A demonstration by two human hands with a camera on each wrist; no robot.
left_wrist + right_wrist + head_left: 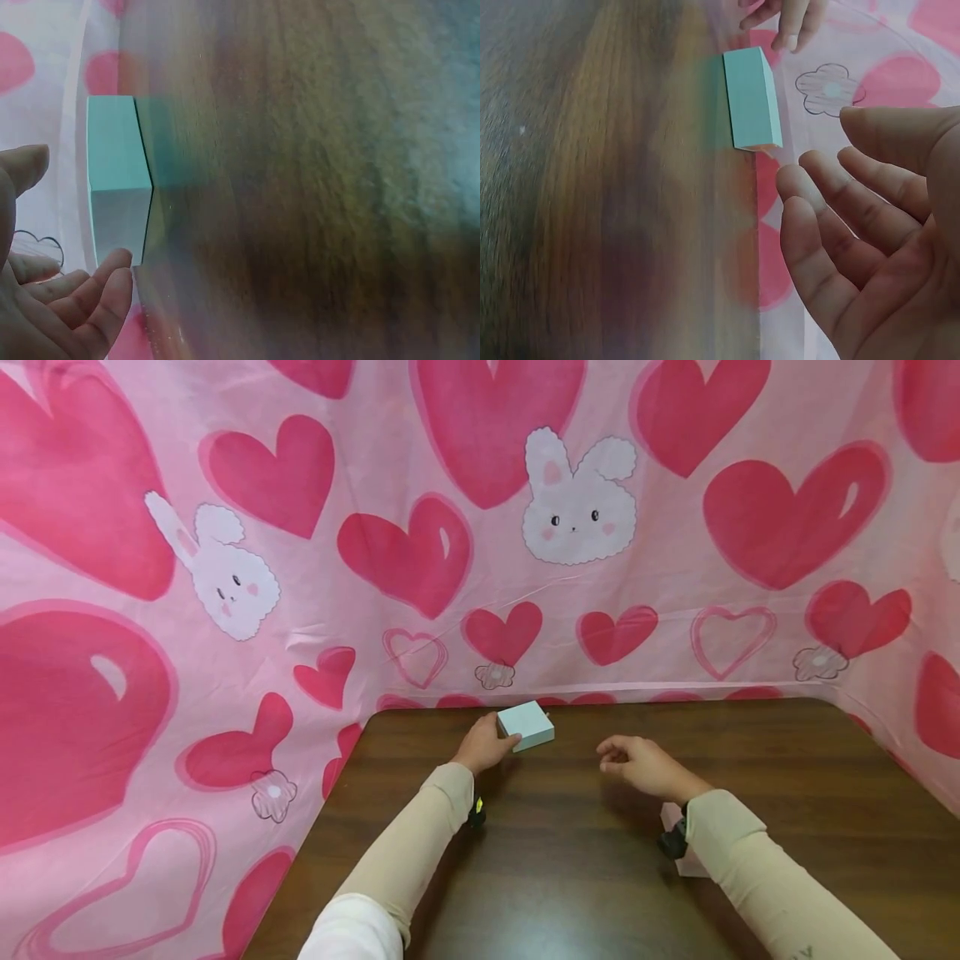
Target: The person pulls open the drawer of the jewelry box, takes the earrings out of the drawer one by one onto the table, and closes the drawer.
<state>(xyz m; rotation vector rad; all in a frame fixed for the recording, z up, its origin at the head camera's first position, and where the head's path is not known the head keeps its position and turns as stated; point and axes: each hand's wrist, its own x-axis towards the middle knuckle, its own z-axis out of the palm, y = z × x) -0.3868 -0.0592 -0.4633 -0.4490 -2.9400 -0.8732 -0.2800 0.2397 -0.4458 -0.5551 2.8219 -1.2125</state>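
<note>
A pale mint-green box (pixel 527 724) lies flat near the table's far edge, and a small tab pokes out at its right end. My left hand (pixel 483 745) is at the box's left end, its thumb overlapping the near corner in the head view. The left wrist view has these fingers (pixel 114 300) spread and relaxed beside the box (pixel 120 150), not wrapped round it. To the right of the box, my right hand (pixel 641 766) hovers over the table with loosely bent fingers and nothing in it. An orange bit shows at the box's end (pixel 757 145).
A pale pink flat-sided object (pixel 692 863) lies on the brown wooden table (pixel 562 877), partly hidden under my right wrist. Pink cloth (pixel 495 568) printed with hearts and rabbits hangs behind the table and along its left side.
</note>
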